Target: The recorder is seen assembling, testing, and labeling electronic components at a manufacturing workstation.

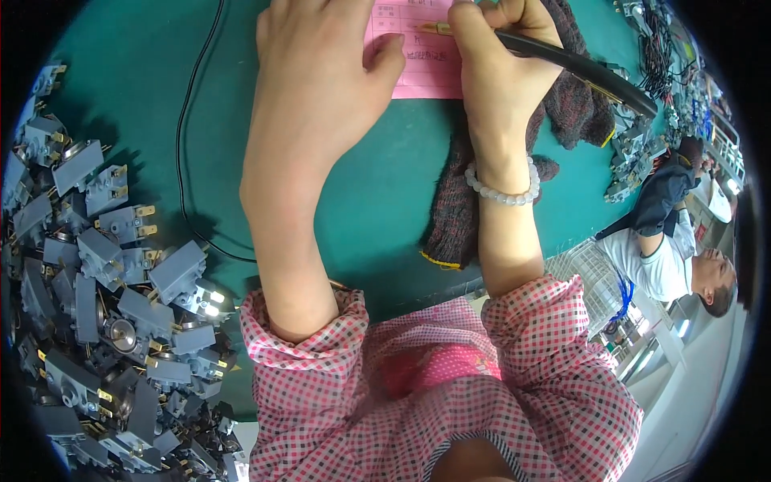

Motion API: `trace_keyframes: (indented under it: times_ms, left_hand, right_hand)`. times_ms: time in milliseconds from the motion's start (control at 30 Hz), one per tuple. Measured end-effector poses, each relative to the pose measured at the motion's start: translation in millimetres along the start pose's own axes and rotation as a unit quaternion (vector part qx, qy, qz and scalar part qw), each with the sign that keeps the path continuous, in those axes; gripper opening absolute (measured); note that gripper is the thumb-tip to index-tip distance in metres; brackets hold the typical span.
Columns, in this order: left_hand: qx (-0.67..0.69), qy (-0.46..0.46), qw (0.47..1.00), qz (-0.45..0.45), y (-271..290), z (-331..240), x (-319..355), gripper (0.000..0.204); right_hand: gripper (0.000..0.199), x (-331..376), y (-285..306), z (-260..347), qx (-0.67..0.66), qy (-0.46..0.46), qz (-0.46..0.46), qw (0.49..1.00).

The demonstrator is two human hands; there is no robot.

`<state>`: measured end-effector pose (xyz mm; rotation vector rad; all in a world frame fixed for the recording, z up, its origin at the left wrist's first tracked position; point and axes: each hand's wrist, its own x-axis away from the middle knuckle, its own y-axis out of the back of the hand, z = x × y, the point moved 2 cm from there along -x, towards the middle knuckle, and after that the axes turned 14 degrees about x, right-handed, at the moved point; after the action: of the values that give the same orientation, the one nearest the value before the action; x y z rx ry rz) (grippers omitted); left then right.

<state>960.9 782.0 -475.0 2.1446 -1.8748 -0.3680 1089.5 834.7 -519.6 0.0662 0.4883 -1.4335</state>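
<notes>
– Okay, quick: where's the pink paper form (430, 85)?
– Flat on the green desk (385, 193), between the hands, upper end cut off by the view. It's my landmark.

– Left hand (317, 80)?
– Over the form's left side, back up, thumb apart and on the paper. Fingers look released, grasping nothing; their tips are out of view. Probably laid there so the sheet won't slide.

– Right hand (506, 76)?
– At the form's right edge, fingers grasping a black pen (582, 67), gold tip above the printed rows. Tilted grip, back end up and away to the right, likely for writing control. Can't tell if the tip touches.

– Dark knitted gloves (451, 205)?
– Right of the form and nearer the person, partly under the right forearm. My guess: off so bare fingers handle pen and paper better.

– Rest?
– Grey plastic components with brass blade terminals (177, 271), heaped well left of the form, perhaps to leave writing room. Black cable (181, 145) between heap and form. More grey parts (634, 165) far right of the form, a co-worker (666, 261) beyond them. Bead bracelet (502, 195) on the right wrist, just below the form.
</notes>
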Motion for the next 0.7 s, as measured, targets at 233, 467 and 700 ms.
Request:
trace_keyframes:
  times_ms: [233, 467, 700]
  left_hand:
    - [-0.016, 0.026, 0.999, 0.013, 3, -3, -1, 0.041]
    - [-0.016, -0.008, 1.000, -0.005, 3, 2, 2, 0.040]
    - [-0.005, -0.024, 1.000, 0.000, 4, 6, 4, 0.040]
  right_hand:
    - [0.025, -2, -8, 7, -0.062, -0.032, -0.006, 0.998]
    - [0.022, -5, -16, 26, 0.317, -0.083, -0.001, 0.945]
    - [0.035, -1, -5, 17, 0.332, -0.084, 0.015, 0.940]
